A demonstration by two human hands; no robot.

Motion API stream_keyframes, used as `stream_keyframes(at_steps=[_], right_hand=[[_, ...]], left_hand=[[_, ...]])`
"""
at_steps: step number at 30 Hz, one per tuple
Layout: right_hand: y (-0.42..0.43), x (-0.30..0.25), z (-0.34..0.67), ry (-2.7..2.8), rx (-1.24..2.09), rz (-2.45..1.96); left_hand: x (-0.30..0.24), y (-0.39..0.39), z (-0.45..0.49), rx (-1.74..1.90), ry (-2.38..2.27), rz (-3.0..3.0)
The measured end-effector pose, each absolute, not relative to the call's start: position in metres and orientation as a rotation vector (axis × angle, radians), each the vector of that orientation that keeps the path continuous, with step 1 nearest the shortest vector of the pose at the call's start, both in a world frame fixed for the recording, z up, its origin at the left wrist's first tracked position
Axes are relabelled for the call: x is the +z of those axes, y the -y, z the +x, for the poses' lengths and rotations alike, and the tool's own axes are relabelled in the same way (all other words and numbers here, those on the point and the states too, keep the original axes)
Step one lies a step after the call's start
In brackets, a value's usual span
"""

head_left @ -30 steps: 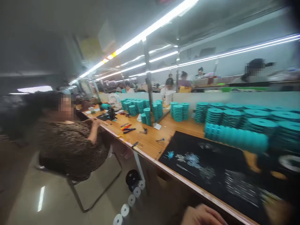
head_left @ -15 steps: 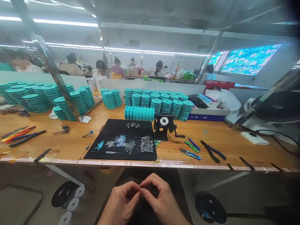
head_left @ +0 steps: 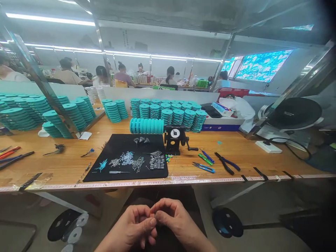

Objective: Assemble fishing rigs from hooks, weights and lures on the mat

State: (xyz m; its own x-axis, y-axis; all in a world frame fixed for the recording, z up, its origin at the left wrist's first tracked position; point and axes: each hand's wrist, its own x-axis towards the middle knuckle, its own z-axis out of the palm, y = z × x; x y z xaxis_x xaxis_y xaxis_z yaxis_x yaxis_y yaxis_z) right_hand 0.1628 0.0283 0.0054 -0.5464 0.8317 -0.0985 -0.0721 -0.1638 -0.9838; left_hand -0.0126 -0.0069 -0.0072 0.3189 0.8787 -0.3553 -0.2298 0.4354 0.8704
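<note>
The table (head_left: 249, 152) runs across the whole view, its taped front edge just beyond the worker's lap. On it lies a black mat (head_left: 102, 169), and behind the mat a row of teal spools (head_left: 147, 126) rests on its side against a black crank winder (head_left: 173, 138).

Nearer than all of these, off the table and in front of its edge, are the person's hands. The left hand (head_left: 138, 224) and the right hand (head_left: 175, 217) meet above the dark lap, thumbs and forefingers pinched together on a thin strand (head_left: 155, 209); the other fingers curl in loosely. Pliers (head_left: 224, 163) and blue snips (head_left: 204, 168) lie untouched to the right, and grey pieces (head_left: 156, 162) sit at the mat's corner.

The strand, smallest of all, is so fine that its ends cannot be made out. It looks nearly weightless, and probably bends easily and slips if the grip slackens; whether it is springy wire or soft line cannot be told. It is best taken close to the working point, between fingertip pads, with light but steady pressure to avoid a kink.
</note>
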Motion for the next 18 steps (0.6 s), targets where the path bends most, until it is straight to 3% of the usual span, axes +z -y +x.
stream_keyframes(at_steps=[6,18], right_hand=[[-0.034,0.002,0.164,1.367,1.715,-0.899],[-0.024,-0.010,0.169,1.588,0.961,-1.053]], left_hand=[[-0.021,0.007,-0.010,0.786,-0.888,0.784],[-0.017,-0.005,0.016,1.119,-1.072,0.635]])
